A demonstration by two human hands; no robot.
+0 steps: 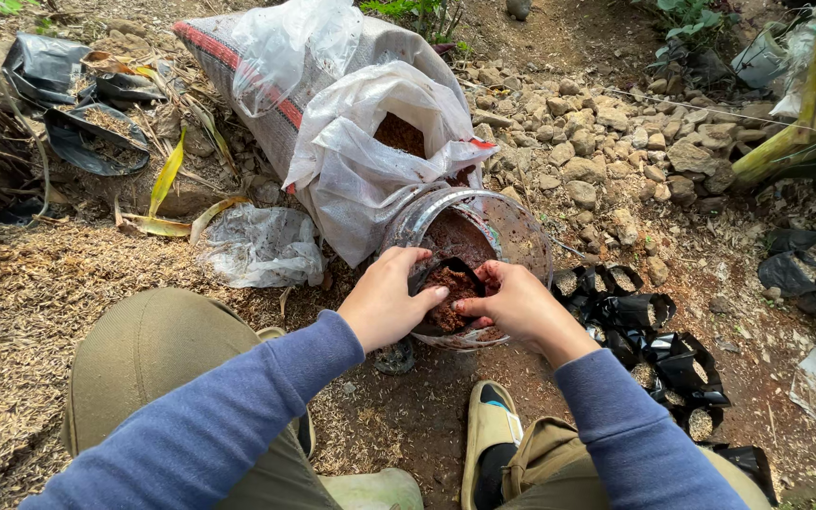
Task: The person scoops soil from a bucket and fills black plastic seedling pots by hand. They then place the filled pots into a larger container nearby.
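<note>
My left hand grips the rim of a small black plastic bag filled with reddish-brown soil. My right hand holds the bag's other side, fingertips pressing into the soil. Both hands sit inside the mouth of a clear plastic jar lying tilted on the ground with more soil in it. Blue sleeves cover both arms. Behind the jar lies an open white woven sack showing the same reddish soil.
A row of several filled small black bags lies to the right. Loose stones spread behind them. Empty black bags lie far left, a crumpled clear plastic sheet near my knee. My sandalled foot rests below the jar.
</note>
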